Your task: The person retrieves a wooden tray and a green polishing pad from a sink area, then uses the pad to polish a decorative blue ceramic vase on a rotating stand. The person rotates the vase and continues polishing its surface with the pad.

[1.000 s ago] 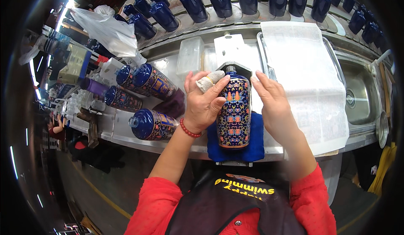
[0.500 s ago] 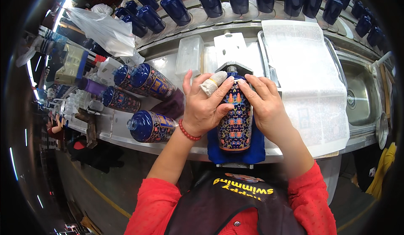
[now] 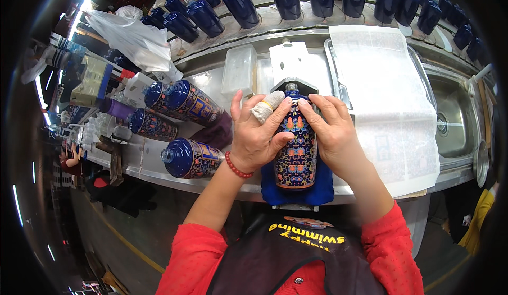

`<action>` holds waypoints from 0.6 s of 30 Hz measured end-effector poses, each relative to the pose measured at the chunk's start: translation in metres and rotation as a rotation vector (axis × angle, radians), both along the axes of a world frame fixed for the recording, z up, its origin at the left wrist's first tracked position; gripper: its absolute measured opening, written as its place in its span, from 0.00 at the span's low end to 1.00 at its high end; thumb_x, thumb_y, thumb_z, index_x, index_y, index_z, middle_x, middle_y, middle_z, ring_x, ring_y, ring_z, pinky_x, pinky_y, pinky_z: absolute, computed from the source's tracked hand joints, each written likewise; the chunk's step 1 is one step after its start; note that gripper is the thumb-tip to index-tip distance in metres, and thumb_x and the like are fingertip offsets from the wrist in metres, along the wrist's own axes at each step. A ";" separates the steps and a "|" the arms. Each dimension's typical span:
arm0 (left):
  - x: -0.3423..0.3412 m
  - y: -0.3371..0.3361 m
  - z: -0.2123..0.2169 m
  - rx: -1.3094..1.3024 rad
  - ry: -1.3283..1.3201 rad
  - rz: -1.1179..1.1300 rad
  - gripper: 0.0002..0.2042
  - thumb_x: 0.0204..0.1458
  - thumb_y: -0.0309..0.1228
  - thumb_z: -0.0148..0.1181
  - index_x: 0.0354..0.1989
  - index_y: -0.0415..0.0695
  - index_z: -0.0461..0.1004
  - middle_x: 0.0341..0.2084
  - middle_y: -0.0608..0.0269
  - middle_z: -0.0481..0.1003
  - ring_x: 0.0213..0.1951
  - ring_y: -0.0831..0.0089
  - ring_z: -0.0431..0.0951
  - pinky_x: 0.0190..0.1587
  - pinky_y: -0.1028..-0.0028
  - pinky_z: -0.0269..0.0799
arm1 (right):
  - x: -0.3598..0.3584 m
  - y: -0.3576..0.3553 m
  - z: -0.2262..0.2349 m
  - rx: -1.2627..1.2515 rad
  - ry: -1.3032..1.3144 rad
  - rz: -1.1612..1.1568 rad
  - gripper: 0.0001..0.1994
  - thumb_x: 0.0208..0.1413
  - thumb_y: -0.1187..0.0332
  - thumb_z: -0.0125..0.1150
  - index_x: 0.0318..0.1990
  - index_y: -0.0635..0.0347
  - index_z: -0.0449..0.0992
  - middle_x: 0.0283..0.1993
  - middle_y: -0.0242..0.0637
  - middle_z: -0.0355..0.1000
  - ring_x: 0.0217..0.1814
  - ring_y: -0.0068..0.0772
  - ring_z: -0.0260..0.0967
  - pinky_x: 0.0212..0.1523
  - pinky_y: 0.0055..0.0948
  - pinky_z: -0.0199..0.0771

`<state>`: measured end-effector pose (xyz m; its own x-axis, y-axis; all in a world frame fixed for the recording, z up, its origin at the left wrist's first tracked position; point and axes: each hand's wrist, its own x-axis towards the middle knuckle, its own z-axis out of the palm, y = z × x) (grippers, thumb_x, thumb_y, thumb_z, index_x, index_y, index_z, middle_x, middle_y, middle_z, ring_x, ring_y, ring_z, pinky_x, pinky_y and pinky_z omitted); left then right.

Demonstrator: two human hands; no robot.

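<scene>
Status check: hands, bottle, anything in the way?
Left hand and right hand both pressed on patterned bottle. Bottle lying on blue pad. Nothing blocking.

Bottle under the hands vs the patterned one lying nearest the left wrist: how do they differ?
The held bottle lies on a blue cloth pad, neck pointing away, with the left hand and right hand pressed on it. The side bottle lies untouched on bare metal counter, neck pointing left. Both are dark blue with multicoloured patterned wraps.
</scene>
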<state>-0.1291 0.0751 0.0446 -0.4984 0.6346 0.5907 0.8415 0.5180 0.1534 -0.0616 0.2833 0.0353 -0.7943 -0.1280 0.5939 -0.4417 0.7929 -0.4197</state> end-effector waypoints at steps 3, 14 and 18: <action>0.001 0.001 0.000 0.019 -0.010 0.006 0.32 0.63 0.59 0.46 0.61 0.46 0.76 0.54 0.56 0.77 0.57 0.57 0.68 0.70 0.44 0.40 | 0.002 0.001 0.001 -0.013 -0.018 0.005 0.30 0.46 0.83 0.58 0.62 0.60 0.73 0.60 0.48 0.69 0.62 0.53 0.65 0.60 0.45 0.68; 0.003 -0.001 0.003 -0.038 -0.053 -0.010 0.35 0.63 0.62 0.43 0.65 0.47 0.72 0.55 0.56 0.77 0.61 0.56 0.66 0.70 0.44 0.39 | 0.041 0.013 -0.019 -0.165 -0.053 -0.019 0.32 0.48 0.87 0.54 0.65 0.66 0.68 0.65 0.51 0.65 0.65 0.55 0.62 0.66 0.45 0.64; 0.010 -0.003 0.007 -0.004 -0.073 -0.082 0.40 0.63 0.65 0.38 0.73 0.45 0.61 0.51 0.60 0.80 0.66 0.58 0.62 0.71 0.46 0.30 | 0.072 0.012 -0.025 -0.195 -0.099 0.032 0.31 0.51 0.75 0.66 0.65 0.67 0.68 0.66 0.53 0.64 0.65 0.58 0.62 0.64 0.49 0.65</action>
<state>-0.1187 0.0724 0.0518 -0.4862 0.6774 0.5520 0.8678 0.4487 0.2137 0.0100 0.2952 0.0101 -0.8471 -0.0447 0.5296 -0.4148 0.6785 -0.6063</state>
